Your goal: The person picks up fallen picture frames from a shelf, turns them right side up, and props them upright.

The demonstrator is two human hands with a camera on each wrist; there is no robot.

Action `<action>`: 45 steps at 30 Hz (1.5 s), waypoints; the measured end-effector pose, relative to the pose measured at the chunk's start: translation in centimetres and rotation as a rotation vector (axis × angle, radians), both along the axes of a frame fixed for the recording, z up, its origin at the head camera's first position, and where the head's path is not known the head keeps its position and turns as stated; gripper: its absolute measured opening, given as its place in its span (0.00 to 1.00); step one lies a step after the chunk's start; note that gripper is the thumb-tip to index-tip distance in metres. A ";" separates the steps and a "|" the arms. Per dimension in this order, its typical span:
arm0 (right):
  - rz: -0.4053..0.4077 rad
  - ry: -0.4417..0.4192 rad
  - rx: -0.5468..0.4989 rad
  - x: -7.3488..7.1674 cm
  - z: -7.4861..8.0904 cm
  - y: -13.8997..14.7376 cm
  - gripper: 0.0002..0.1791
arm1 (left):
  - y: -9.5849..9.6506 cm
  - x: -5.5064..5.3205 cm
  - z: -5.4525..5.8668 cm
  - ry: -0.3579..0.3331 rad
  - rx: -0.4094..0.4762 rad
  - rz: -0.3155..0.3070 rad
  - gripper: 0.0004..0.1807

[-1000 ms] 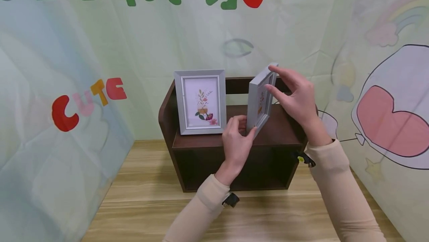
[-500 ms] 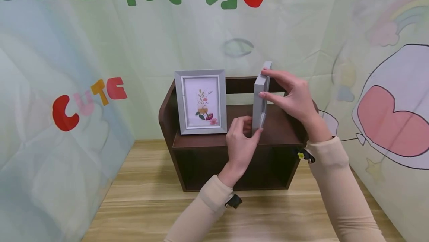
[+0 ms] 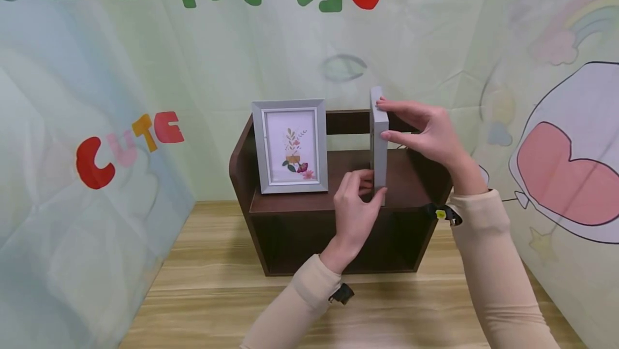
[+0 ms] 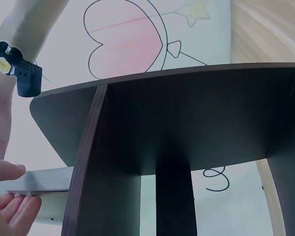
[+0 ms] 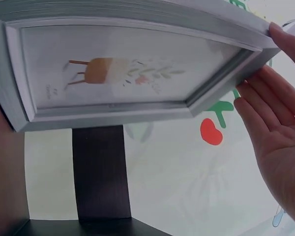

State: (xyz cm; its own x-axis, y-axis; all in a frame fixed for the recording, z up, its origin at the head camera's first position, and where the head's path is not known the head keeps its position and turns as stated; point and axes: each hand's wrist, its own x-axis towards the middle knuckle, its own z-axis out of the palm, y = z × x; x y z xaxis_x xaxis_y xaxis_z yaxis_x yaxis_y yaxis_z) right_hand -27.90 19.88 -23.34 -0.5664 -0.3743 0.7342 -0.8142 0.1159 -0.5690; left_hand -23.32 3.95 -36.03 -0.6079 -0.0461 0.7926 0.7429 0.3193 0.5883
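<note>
A silver-grey picture frame (image 3: 380, 147) stands upright over the right part of the upper shelf, seen nearly edge-on in the head view. Its print of an orange stool-like shape with plants (image 5: 101, 71) shows in the right wrist view. My left hand (image 3: 357, 209) pinches the lower end between thumb and fingers. Near the top, my right hand (image 3: 430, 129) pinches the frame with thumb and fingertips. Whether its base touches the shelf, I cannot tell. A matching frame (image 3: 316, 145) with a floral print leans back on the shelf's left side, apart from both hands.
The dark brown two-level shelf unit (image 3: 295, 203) stands on a wood-grain table (image 3: 208, 263). Its side panel (image 4: 201, 113) rises close to my left hand. Printed fabric (image 3: 217, 59) hangs behind and on both sides.
Both hands have turned the held frame, so its front has swung out of sight in the head view and it now shows edge-on. The left hand has shifted slightly right.
</note>
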 end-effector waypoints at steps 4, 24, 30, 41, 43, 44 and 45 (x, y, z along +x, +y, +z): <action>0.008 -0.042 0.015 0.7 0.8 0.1 0.26 | 0.3 0.1 0.0 -0.005 0.006 -0.024 0.19; -0.011 -0.095 0.042 1.9 1.7 -0.1 0.24 | -1.1 -0.2 -0.8 -0.035 -0.078 0.036 0.10; 0.001 -0.103 0.021 1.4 1.3 0.2 0.24 | -0.9 -0.2 -1.5 -0.094 -0.109 0.025 0.09; -0.009 -0.098 0.012 1.4 1.1 0.2 0.25 | -0.4 -0.4 -1.5 -0.092 -0.120 0.040 0.09; -0.013 -0.097 0.013 1.7 1.3 0.0 0.24 | -0.4 -0.5 -1.6 -0.097 -0.125 0.043 0.09; -0.014 -0.098 0.015 1.8 1.3 0.0 0.24 | -0.4 -0.5 -1.6 -0.099 -0.124 0.044 0.09; -0.011 -0.100 0.015 1.9 1.4 0.0 0.24 | -0.4 -0.5 -1.6 -0.101 -0.124 0.045 0.09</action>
